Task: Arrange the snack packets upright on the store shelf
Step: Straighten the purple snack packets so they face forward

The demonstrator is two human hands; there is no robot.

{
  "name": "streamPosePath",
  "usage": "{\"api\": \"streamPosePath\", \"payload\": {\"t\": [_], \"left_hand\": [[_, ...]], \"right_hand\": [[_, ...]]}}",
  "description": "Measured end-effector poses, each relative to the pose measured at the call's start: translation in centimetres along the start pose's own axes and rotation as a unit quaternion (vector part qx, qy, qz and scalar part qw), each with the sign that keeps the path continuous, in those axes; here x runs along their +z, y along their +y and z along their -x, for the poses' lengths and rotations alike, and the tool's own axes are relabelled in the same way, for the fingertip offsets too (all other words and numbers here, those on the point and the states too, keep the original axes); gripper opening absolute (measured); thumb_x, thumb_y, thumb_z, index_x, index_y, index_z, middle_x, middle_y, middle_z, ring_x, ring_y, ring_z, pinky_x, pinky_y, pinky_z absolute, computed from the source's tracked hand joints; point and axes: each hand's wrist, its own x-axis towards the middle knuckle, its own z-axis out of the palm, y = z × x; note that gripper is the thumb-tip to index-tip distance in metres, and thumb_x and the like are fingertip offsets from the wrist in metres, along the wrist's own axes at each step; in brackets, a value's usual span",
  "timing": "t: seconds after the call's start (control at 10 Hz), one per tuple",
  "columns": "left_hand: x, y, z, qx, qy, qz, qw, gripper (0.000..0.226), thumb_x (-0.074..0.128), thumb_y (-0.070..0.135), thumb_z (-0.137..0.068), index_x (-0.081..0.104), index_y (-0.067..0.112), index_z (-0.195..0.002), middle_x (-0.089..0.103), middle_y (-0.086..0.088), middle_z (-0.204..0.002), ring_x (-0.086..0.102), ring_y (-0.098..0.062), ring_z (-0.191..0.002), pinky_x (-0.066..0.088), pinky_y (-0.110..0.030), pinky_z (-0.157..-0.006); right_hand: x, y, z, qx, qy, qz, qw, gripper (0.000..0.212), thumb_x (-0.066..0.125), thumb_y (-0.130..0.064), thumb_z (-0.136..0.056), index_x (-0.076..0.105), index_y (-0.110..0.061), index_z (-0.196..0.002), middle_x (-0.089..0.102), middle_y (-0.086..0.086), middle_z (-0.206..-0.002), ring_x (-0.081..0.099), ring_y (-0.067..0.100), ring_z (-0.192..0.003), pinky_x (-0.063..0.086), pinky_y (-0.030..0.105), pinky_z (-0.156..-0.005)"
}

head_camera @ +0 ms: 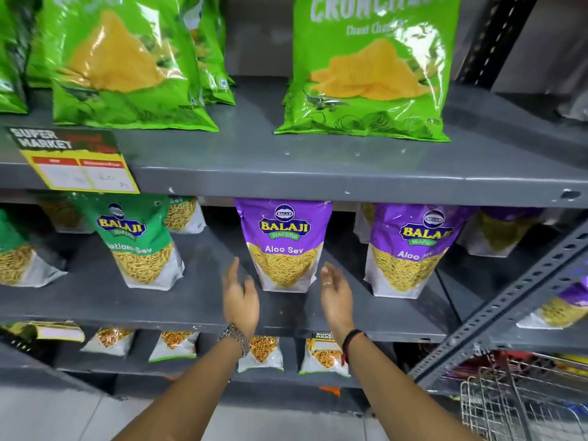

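Grip, left hand [241, 299]: open and empty, palm turned inward, fingers spread, just left of the purple Aloo Sev packet [284, 245] at lower centre of the frame; not touching it.
Grip, right hand [335, 292]: open and empty, palm facing the left hand, just right of the same packet; a ring shows on 1 finger.
Wrists: a metal watch [237, 338] on the left one, a dark and red band [351, 340] on the right one.
Purple Aloo Sev packet: standing upright on the middle shelf [191, 300], between the 2 hands, its top under the edge of the shelf above.
Second purple packet [410, 249]: upright at centre right of the frame, same shelf, apart from the first.
Green Balaji packet [140, 240]: upright at centre left, same shelf.
Top shelf [286, 173]: 2 large green chip bags in front, one [127, 62] at upper left and one [372, 68] at upper right, both upright.
Price tag [74, 162]: yellow, clipped on the top shelf edge, left of the frame.
Bottom shelf: small packets in a row, partly hidden by the forearms.
Wire basket [509, 405]: lower right corner.
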Motion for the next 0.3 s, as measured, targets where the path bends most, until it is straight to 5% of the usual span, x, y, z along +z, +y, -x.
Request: {"api": "streamPosePath", "payload": {"t": [0.1, 0.2, 0.3], "left_hand": [[-2.2, 2.2, 1.1, 0.25, 0.066, -0.077, 0.963, 0.056, 0.045, 0.001, -0.079, 0.042, 0.015, -0.133, 0.033, -0.006, -0.15, 0.019, -0.022, -0.146, 0.024, -0.037, -0.116], [-4.3, 6.4, 1.8, 0.473, 0.064, -0.159, 0.864, 0.052, 0.043, 0.01, -0.081, 0.038, 0.018, -0.132, 0.02, -0.001, -0.155, 0.011, -0.025, -0.147, 0.005, -0.041, -0.122], [-5.8, 14.1, 1.6, 0.589, 0.132, -0.216, 0.768, 0.057, 0.044, 0.016, -0.084, 0.028, 0.02, -0.138, -0.004, 0.011, -0.16, -0.003, -0.015, -0.148, -0.005, -0.04, -0.121]], "right_hand": [[-3.0, -1.5, 2.8, -0.261, 0.003, 0.051, 0.964, 0.029, 0.051, -0.009, -0.092, 0.058, -0.026, -0.115, 0.062, -0.01, -0.12, 0.057, 0.004, -0.115, 0.042, 0.01, -0.092], [-5.9, -5.2, 4.6, -0.455, 0.01, 0.125, 0.882, 0.03, 0.054, -0.011, -0.089, 0.056, -0.027, -0.115, 0.058, -0.013, -0.124, 0.051, 0.002, -0.121, 0.038, 0.017, -0.104], [-7.7, -13.0, 5.6, -0.604, 0.049, 0.139, 0.783, 0.032, 0.052, -0.014, -0.089, 0.051, -0.013, -0.122, 0.051, -0.002, -0.134, 0.044, 0.012, -0.133, 0.031, 0.027, -0.111]]}}
